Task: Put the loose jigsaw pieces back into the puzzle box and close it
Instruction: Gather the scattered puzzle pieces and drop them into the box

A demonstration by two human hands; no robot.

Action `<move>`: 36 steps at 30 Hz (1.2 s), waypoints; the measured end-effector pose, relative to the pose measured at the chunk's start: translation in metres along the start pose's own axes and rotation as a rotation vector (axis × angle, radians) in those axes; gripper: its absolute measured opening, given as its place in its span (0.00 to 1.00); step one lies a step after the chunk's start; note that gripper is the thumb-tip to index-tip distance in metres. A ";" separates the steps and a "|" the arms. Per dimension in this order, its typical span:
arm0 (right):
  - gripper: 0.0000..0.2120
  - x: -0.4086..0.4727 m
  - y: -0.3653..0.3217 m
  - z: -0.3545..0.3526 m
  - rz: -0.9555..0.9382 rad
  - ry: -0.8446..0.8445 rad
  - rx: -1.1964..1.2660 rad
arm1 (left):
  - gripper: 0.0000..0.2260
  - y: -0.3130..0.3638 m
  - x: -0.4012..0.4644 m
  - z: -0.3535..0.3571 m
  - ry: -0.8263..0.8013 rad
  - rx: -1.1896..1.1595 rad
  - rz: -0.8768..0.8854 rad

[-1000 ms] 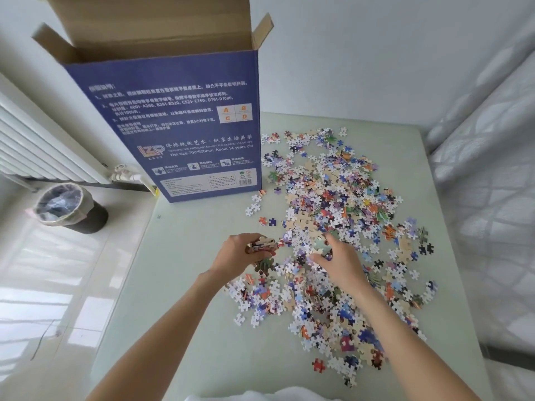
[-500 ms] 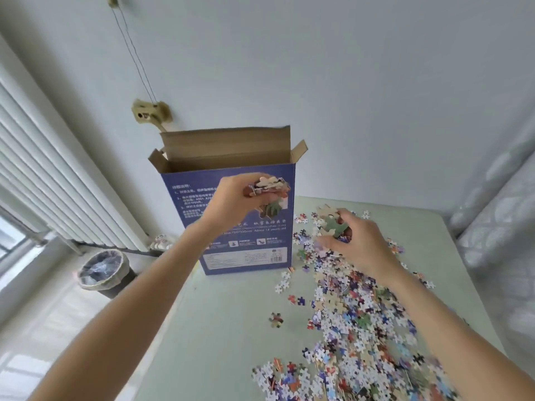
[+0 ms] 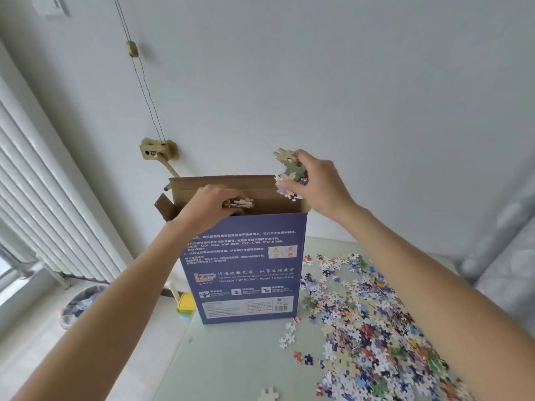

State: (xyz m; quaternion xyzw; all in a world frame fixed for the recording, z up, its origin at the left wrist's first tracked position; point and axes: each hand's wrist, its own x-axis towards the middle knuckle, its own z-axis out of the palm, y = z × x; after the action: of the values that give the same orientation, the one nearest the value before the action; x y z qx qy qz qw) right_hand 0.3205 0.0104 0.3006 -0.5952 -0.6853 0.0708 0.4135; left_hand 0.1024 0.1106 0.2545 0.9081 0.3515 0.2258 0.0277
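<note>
Both hands carry handfuls to the tall blue cardboard puzzle box (image 3: 246,267) standing open on the pale green table (image 3: 231,363): the left hand (image 3: 207,208) pinches pieces over its mouth, the right hand (image 3: 314,183) grips a clump at its corner, while the colourful loose jigsaw pieces (image 3: 373,337) wait alongside.

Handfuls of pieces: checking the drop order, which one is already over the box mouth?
The left hand's handful, down at the open box top; the right hand's handful sits higher, by the corner.

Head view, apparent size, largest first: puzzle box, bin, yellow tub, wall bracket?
1. puzzle box, by far.
2. bin, partly hidden by the left forearm.
3. and 4. yellow tub and wall bracket look alike; not ranked.
</note>
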 end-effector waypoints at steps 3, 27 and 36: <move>0.19 0.014 -0.002 0.016 -0.077 -0.101 -0.118 | 0.20 -0.008 0.004 -0.002 -0.114 -0.036 -0.202; 0.11 0.021 0.006 0.052 -0.051 -0.428 -0.313 | 0.14 -0.007 -0.009 -0.015 0.058 0.035 -0.091; 0.12 0.005 0.005 0.055 -0.058 -0.307 -0.249 | 0.05 -0.012 -0.010 -0.013 0.128 0.040 0.058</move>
State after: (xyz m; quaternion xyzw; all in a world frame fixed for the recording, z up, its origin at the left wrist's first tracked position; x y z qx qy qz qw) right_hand 0.2886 0.0382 0.2643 -0.6041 -0.7606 0.0636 0.2292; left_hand 0.0829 0.1121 0.2600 0.9020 0.3305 0.2772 -0.0197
